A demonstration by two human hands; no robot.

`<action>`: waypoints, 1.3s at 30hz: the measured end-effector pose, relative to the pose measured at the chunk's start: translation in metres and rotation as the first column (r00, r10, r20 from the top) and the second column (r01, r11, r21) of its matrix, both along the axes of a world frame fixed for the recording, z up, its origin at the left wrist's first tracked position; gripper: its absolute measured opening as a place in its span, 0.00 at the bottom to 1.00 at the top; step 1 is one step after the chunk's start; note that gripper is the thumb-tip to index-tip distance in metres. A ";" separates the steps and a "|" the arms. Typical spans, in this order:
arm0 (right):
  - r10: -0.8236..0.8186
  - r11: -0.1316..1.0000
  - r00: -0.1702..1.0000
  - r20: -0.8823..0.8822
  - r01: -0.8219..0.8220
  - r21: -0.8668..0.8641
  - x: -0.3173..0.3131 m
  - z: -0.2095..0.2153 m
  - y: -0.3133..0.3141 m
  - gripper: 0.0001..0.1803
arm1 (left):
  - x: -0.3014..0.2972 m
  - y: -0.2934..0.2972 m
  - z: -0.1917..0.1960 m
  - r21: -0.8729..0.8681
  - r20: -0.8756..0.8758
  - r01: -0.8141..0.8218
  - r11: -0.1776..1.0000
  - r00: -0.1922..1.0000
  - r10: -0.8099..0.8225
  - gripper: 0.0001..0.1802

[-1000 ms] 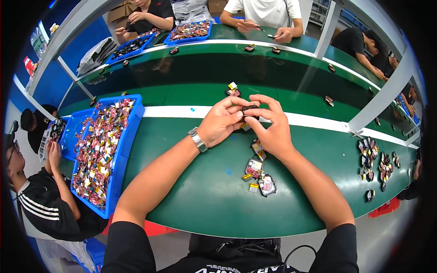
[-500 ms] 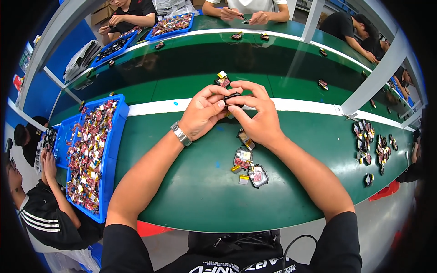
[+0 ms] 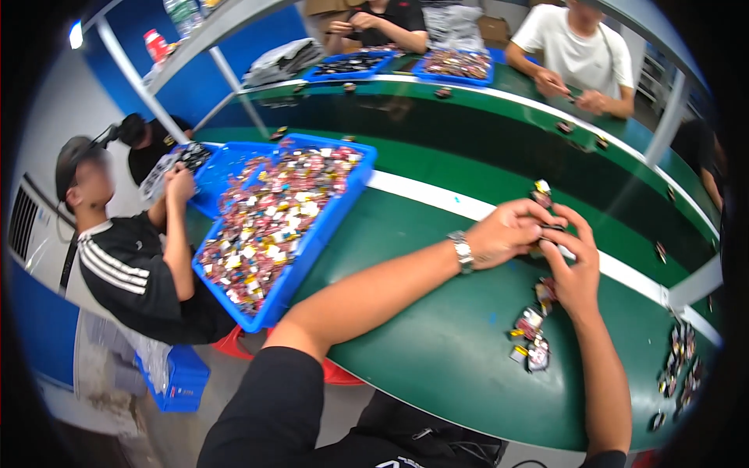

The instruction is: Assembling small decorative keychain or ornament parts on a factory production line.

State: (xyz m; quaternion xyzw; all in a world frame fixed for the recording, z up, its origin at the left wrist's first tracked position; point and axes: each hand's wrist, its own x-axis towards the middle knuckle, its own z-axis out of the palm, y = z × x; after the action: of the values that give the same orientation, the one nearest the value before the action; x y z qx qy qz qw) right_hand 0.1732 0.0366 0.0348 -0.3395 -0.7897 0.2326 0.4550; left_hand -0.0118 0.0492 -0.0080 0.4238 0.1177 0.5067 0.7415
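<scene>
I have the left hand (image 3: 507, 234) and right hand (image 3: 577, 257) pinching 1 small, blackish part (image 3: 552, 228) between them, over the white rail (image 3: 425, 196) at the table's (image 3: 421, 343) far edge. Nearer me, silver, red and yellow assemblies (image 3: 537, 355) trail toward the near edge. A blue tray (image 3: 321, 248) heaped with coloured bits (image 3: 277, 218) sits at the left end; dark clumps (image 3: 677, 360) lie toward the right. Past the rail, people (image 3: 576, 48) work. The hands cover most of the part, so I can't tell its shape; blur softens detail, and the view's dark rim cuts off the table's right end.
</scene>
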 end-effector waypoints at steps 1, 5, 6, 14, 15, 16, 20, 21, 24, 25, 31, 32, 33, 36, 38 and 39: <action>-0.005 1.000 1.000 0.004 0.005 -0.015 0.003 -0.002 0.000 0.11 | 0.005 0.000 0.001 0.004 -0.015 -0.013 1.000 1.000 0.013 0.12; 0.013 1.000 1.000 0.020 -0.012 -0.021 -0.002 -0.003 0.003 0.13 | 0.000 -0.001 0.002 0.022 -0.076 -0.045 0.999 0.996 0.047 0.11; 0.023 1.000 0.999 0.033 -0.023 -0.004 -0.002 -0.005 0.004 0.14 | -0.002 -0.003 0.003 0.023 -0.056 -0.059 0.998 0.997 0.061 0.11; 0.014 0.991 1.000 -0.009 -0.013 0.130 -0.011 -0.007 0.006 0.15 | -0.011 -0.002 0.009 0.047 -0.050 -0.112 0.993 0.992 0.114 0.09; 0.001 0.990 1.000 -0.002 -0.001 0.142 -0.009 -0.008 0.003 0.15 | -0.009 -0.002 0.008 0.058 -0.027 -0.101 0.993 0.994 0.103 0.08; -0.007 0.988 1.000 0.000 0.007 0.156 -0.009 -0.007 0.000 0.15 | -0.009 -0.004 0.009 0.071 -0.010 -0.094 0.993 0.995 0.095 0.08; -0.047 0.949 0.997 -0.068 0.066 0.309 -0.009 -0.006 -0.004 0.13 | -0.008 -0.005 0.007 0.080 -0.026 -0.063 0.995 0.998 0.065 0.10; -0.043 0.941 0.994 -0.097 0.073 0.330 -0.009 -0.007 -0.003 0.13 | -0.008 -0.004 0.008 0.077 -0.030 -0.053 0.996 0.998 0.056 0.10; -0.013 0.942 0.991 -0.130 0.055 0.331 -0.010 -0.004 -0.004 0.11 | -0.010 -0.003 0.007 0.072 -0.033 -0.033 0.997 0.999 0.036 0.11; -0.021 0.943 0.991 -0.132 0.063 0.328 -0.010 -0.005 -0.003 0.11 | -0.010 -0.003 0.007 0.067 -0.033 -0.043 0.997 0.998 0.045 0.11; 0.010 0.981 0.992 -0.130 0.016 0.195 -0.009 -0.011 0.001 0.10 | -0.007 -0.002 0.007 0.062 -0.075 -0.087 0.994 0.993 0.092 0.12; 0.013 0.981 0.991 -0.133 0.013 0.192 -0.008 -0.013 0.002 0.10 | -0.008 -0.003 0.006 0.060 -0.079 -0.091 0.994 0.992 0.096 0.12; 0.013 0.990 0.994 -0.110 0.002 0.139 -0.006 -0.015 0.003 0.10 | -0.009 -0.004 0.006 0.055 -0.086 -0.101 0.993 0.991 0.105 0.12; 0.022 0.994 0.997 -0.073 -0.014 0.104 -0.005 -0.013 0.004 0.11 | -0.010 -0.003 0.007 0.079 -0.089 -0.124 0.989 0.987 0.131 0.12; 0.038 0.999 0.993 -0.115 -0.035 0.023 -0.006 -0.013 0.001 0.11 | -0.012 -0.002 0.004 0.070 -0.106 -0.138 0.988 0.984 0.145 0.12; 0.032 0.999 0.992 -0.118 -0.030 0.022 -0.007 -0.014 0.003 0.11 | -0.012 -0.001 0.004 0.070 -0.109 -0.132 0.989 0.984 0.139 0.12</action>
State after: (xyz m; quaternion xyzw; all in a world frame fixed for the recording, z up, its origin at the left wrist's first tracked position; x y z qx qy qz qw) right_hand 0.1659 0.0398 0.0204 -0.3081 -0.7689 0.2514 0.5006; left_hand -0.0236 0.0482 -0.0040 0.4659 0.1726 0.5345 0.6837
